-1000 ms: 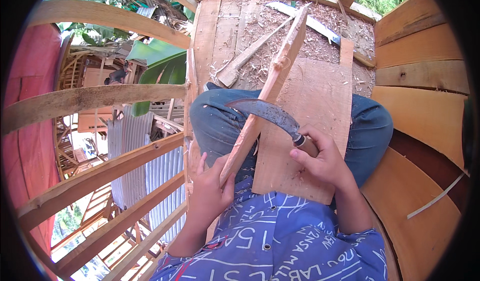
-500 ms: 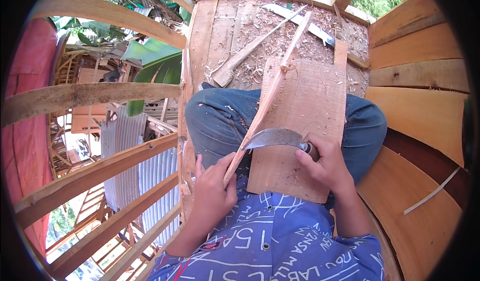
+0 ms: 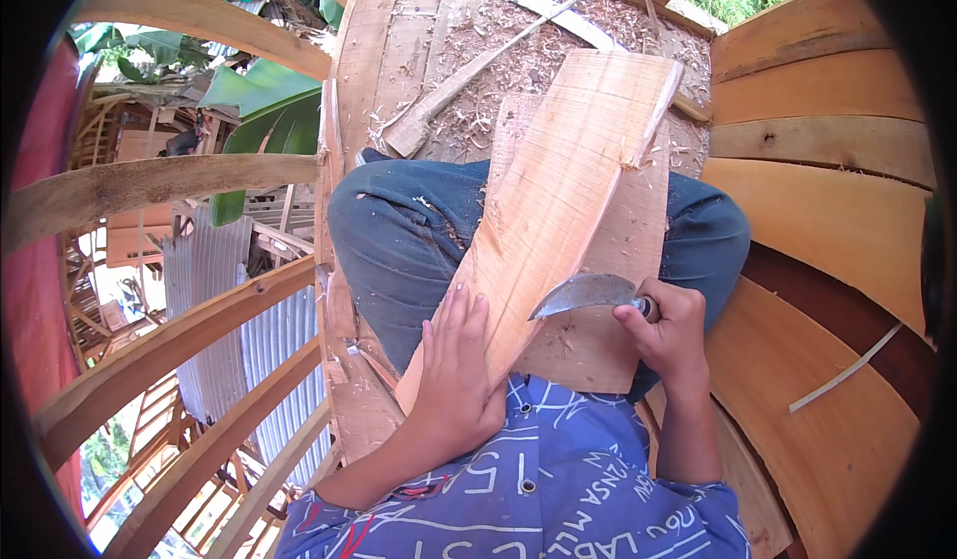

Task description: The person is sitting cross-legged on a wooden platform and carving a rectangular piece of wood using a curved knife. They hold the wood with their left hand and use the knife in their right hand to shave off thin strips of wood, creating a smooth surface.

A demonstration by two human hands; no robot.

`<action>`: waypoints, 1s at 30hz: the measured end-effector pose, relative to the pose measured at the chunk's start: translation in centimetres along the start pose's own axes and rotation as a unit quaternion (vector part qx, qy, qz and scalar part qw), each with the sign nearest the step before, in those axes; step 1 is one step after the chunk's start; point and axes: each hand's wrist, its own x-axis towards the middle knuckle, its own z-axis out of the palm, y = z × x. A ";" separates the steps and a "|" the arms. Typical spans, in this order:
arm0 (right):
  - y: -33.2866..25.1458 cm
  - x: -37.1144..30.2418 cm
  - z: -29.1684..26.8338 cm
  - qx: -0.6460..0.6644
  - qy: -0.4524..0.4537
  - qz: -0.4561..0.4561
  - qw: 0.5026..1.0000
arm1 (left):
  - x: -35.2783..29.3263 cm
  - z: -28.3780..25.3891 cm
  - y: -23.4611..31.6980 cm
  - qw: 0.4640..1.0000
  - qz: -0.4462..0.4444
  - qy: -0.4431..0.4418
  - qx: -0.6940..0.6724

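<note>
A pale wooden plank (image 3: 558, 190) lies slantwise over my lap, its broad face up. My left hand (image 3: 459, 370) rests on the plank's near end, fingers stretched flat along its face. In my right hand (image 3: 670, 328) is a curved knife (image 3: 588, 292), gripped by its short handle. The blade's tip touches or nearly touches the plank's right edge. Further up that edge is a small rough, splintered spot (image 3: 630, 165). Beneath the plank, a wider flat board (image 3: 588, 345) lies across my legs and is partly hidden.
Wood shavings (image 3: 498, 71) litter the floor ahead, around a stick with a broad end (image 3: 414, 131) and a long whitish blade-like strip (image 3: 558, 16). Slatted rails (image 3: 169, 185) stand on the left, with corrugated sheets (image 3: 209, 310) beyond. A plank wall (image 3: 817, 150) closes the right.
The plank has turned from edge-on to broad face up. My left fingers have gone from wrapping its edge to lying flat on it. The knife has shifted slightly right and nearer me.
</note>
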 end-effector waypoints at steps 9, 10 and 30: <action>-0.6 -1.5 -0.9 -0.076 0.013 0.042 0.996 | 0.5 0.5 -0.4 1.000 0.026 -0.010 0.011; -0.8 -1.4 -0.9 -0.083 0.014 0.042 0.996 | 0.5 0.5 -0.5 1.000 0.027 -0.011 0.006; -0.1 3.3 -1.0 -0.265 0.105 0.054 0.957 | 1.3 1.3 -2.3 0.998 0.064 -0.010 -0.010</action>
